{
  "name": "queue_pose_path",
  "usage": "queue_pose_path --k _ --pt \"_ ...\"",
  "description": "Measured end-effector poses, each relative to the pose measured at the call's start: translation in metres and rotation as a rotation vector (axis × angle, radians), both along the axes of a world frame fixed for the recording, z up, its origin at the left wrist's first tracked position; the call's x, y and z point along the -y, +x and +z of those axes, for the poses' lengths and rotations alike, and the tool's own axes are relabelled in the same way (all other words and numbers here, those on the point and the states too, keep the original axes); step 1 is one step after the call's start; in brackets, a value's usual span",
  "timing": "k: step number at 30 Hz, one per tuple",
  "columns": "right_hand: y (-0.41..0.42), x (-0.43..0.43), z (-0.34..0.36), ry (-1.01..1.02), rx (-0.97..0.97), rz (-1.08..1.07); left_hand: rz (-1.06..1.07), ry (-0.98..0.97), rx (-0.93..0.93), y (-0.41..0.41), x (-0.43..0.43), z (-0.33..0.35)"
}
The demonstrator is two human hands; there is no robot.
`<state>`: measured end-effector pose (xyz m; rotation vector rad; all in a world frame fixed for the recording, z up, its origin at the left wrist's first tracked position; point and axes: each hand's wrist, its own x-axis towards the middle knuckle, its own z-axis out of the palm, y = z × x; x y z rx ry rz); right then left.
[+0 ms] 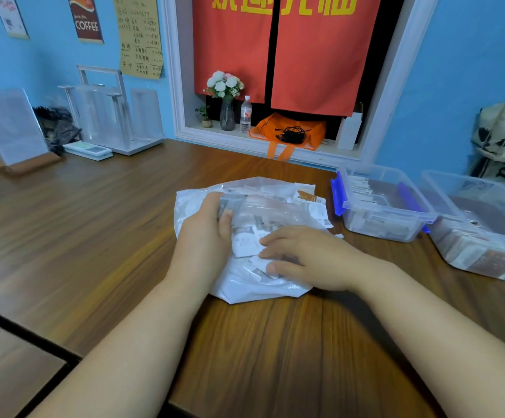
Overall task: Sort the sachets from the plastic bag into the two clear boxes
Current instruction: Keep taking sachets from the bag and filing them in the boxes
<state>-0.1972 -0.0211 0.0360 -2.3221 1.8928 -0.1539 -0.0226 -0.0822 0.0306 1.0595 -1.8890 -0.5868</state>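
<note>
A clear plastic bag (pixel 246 285) full of white and orange sachets lies on the wooden table in front of me. My left hand (pixel 206 230) grips a small stack of sachets (pixel 230 203) at the bag's upper left. My right hand (pixel 308 257) lies on the loose sachets (pixel 245 244) in the bag's mouth, fingers stretched out to the left and touching them. Two clear boxes stand to the right: the nearer-centre box (pixel 381 224) with blue clips holds white sachets on edge, and the far-right box (pixel 486 251) holds reddish-brown ones.
The wooden table (pixel 94 221) stretches left and toward me. At the back left stand acrylic stands (pixel 115 110) and a small scale (pixel 88 149). A window sill behind holds a flower vase (pixel 227 113), a water bottle (pixel 246 114) and an orange bag (pixel 287 131).
</note>
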Motion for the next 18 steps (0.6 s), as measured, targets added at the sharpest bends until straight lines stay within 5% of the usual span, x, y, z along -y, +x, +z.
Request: queue_pose_path --k 4,10,15,18 --pt "0.003 0.000 -0.002 -0.102 0.066 -0.005 -0.009 0.020 -0.024 0.000 0.002 -0.001" --pt "0.017 0.016 -0.018 0.032 -0.085 0.047 -0.020 0.032 -0.016 0.001 0.002 -0.001" --pt "-0.001 -0.003 0.002 0.079 -0.008 0.014 -0.036 0.074 0.029 0.004 0.001 0.000" --pt "-0.011 -0.009 0.010 -0.076 0.158 -0.080 -0.067 0.110 0.064 0.004 0.000 -0.001"
